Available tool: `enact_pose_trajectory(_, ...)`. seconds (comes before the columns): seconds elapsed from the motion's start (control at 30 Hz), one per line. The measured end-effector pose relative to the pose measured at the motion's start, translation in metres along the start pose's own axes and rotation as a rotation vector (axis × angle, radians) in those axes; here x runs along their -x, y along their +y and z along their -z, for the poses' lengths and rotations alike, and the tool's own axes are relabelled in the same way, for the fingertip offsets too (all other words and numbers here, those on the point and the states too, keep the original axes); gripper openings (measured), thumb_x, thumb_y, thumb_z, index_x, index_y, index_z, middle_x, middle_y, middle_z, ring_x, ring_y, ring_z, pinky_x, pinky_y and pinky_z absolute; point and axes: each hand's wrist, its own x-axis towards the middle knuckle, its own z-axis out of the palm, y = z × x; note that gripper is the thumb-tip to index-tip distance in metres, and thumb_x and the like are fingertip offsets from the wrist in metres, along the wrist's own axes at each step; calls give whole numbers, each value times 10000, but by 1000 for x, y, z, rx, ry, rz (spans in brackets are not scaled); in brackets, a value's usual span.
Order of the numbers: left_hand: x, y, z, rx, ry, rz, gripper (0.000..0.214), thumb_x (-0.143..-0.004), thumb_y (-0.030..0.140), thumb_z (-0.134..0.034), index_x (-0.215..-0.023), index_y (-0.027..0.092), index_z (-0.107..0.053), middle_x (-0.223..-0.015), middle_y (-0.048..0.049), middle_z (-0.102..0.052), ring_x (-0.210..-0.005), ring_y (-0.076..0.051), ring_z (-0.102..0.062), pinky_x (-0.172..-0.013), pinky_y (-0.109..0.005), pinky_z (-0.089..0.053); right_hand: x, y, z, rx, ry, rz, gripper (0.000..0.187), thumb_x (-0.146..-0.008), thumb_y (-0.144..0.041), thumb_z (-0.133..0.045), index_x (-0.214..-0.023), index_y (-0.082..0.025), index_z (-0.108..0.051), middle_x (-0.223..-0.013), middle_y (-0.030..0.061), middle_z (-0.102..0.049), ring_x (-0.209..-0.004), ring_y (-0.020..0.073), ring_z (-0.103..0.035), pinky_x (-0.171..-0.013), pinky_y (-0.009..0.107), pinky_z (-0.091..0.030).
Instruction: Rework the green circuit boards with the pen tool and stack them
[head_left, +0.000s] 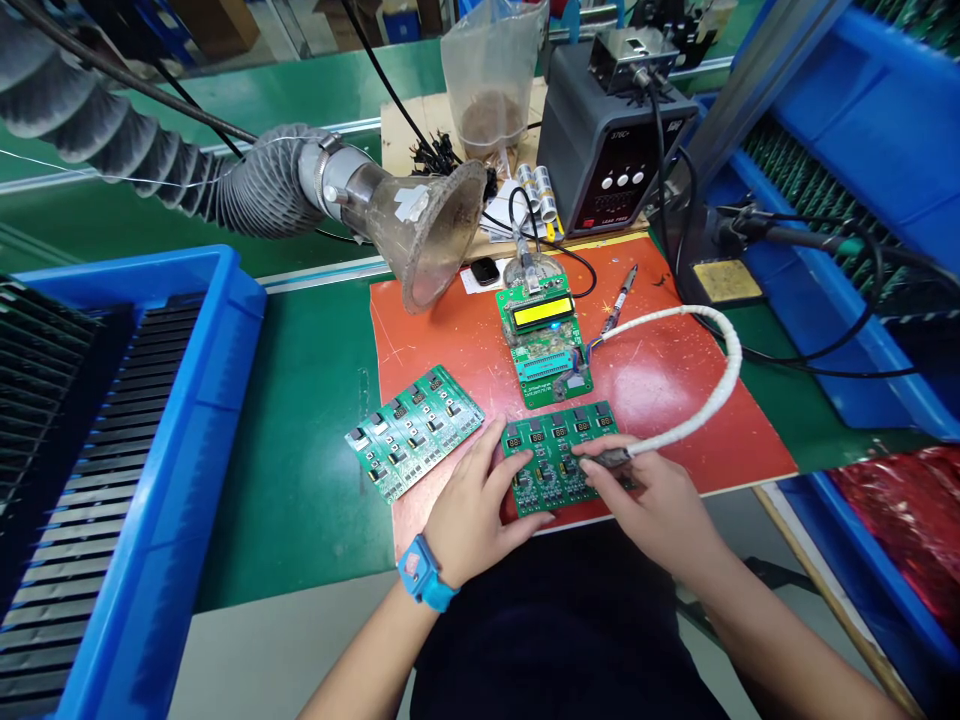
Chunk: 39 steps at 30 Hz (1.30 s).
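Observation:
A green circuit board panel [562, 462] with several small digit displays lies flat on the red mat in front of me. My left hand [484, 490] rests over its left end, fingers spread, one fingertip on its face and the thumb along the near edge. Between the fingers of my right hand [651, 488] is a dark probe [613, 457] at the end of a white-sleeved cable [712, 400]; its tip is at the middle of the panel, partly hidden. Beyond the panel lies a programmer board [551, 365] with a lit yellow screen [543, 312], joined to that cable.
Similar panels [415, 432] lie stacked at left. A fume hood [442, 235] hangs above the mat [675, 390]. A soldering station [611, 140] stands behind, a pen [621, 298] lies at right. Blue bins [172, 480] flank the bench.

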Motion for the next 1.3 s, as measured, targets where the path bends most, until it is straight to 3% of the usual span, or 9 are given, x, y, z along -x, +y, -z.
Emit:
enact_pose_trajectory(0.3, -1, 1, 2, 7, -13, 9, 604, -795, 447, -710, -1283, 158, -501, -1518, -243, -300, -1380, -373, -379, -1032, -529, -462, 0, 2, 0, 1, -10, -1, 117, -909, -288, -574, -992, -235, -636, -894, 0, -738, -750, 153, -709, -602, 222, -540)
enact_pose_trajectory(0.87, 0, -1, 0, 21, 8, -12, 638, -777, 445, -730, -1294, 168, -479, -1506, -249, -307, -1369, -380, -392, -1025, -546, -462, 12, 3, -8, 0, 110, 147, 107, -922, -241, -570, -1022, -241, -606, -1007, 21, -723, -909, 173, -691, -813, 294, -558)
enact_pose_trajectory(1.3, 0, 0, 1, 30, -5, 1, 647, -775, 427, -735, -1311, 193, -458, -1521, -229, -290, -1380, -372, -377, -1027, -550, -459, 9, -3, -20, -16, 29, 134, 140, -930, -254, -537, -1038, -218, -617, -1031, 59, -724, -968, 201, -690, -829, 319, -566)
